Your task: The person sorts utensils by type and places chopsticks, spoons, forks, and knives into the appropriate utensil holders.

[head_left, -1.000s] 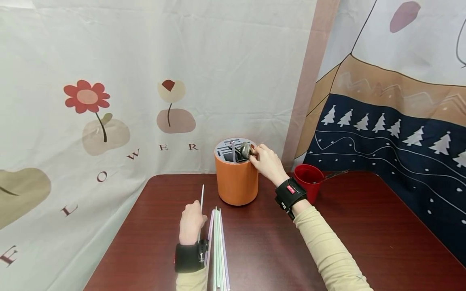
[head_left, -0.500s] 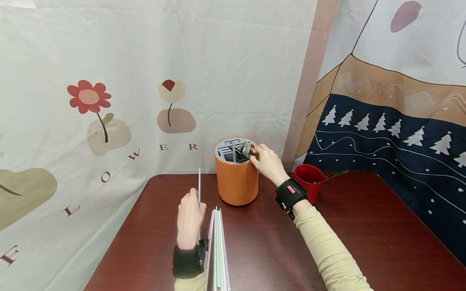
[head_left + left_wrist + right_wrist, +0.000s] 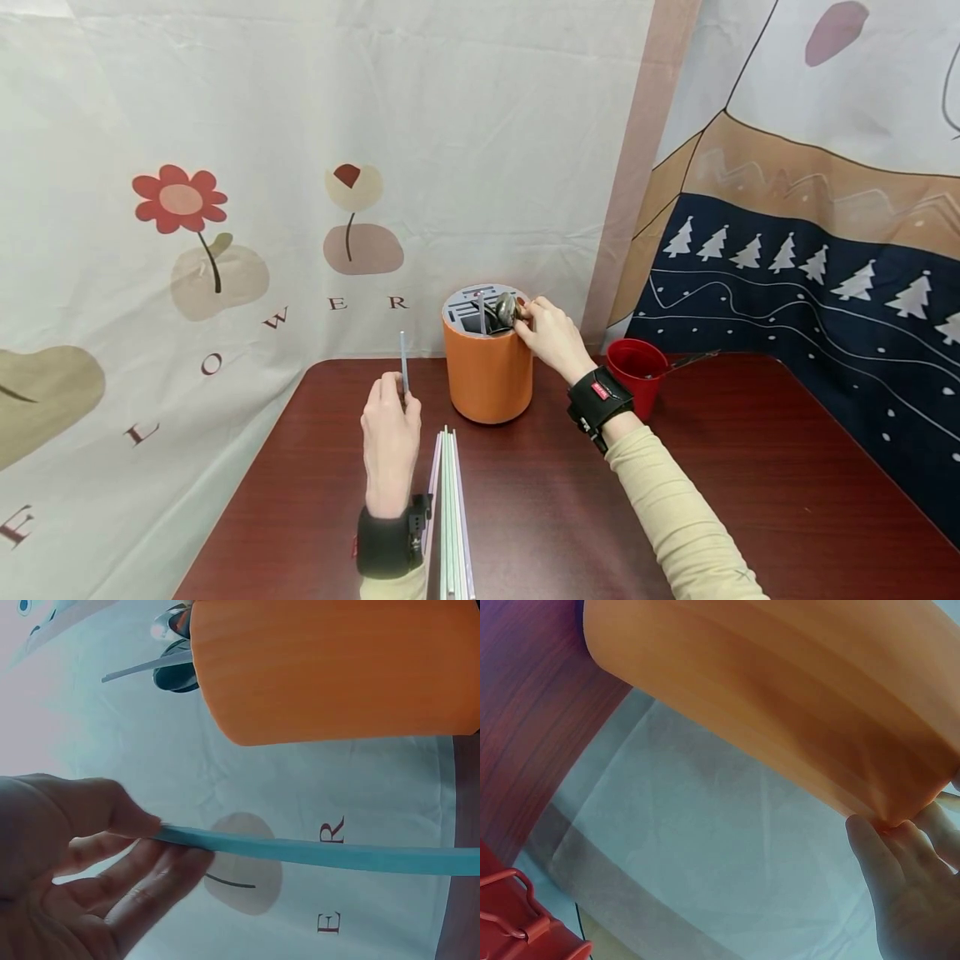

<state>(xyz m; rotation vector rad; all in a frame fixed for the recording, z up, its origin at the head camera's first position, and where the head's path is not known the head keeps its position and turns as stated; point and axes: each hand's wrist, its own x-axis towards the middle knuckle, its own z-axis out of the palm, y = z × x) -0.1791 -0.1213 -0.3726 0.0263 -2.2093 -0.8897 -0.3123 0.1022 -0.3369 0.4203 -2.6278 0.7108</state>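
Note:
My left hand (image 3: 392, 442) pinches a pale blue straw (image 3: 345, 853) near one end, between thumb and fingers, left of an orange utensil holder (image 3: 489, 375). The straw stands almost upright in the head view and apart from the holder. At the holder's right rim, my right hand (image 3: 553, 337) grips the edge with thumb and fingers; some fingertips are hidden. A metal spoon (image 3: 507, 309), dark utensils and one pale straw (image 3: 482, 312) stand in the slotted grey top. Several pastel straws (image 3: 450, 517) lie side by side on the table between the forearms.
Behind the right wrist stands a small red bucket (image 3: 636, 360) with a thin utensil (image 3: 693, 359) leaning out to the right. Printed cloth (image 3: 480, 167) hangs along the table's (image 3: 562, 517) back and right side.
My left hand has risen and moved slightly forward and left, lifting the blue straw with it. The right hand stays on the holder's rim.

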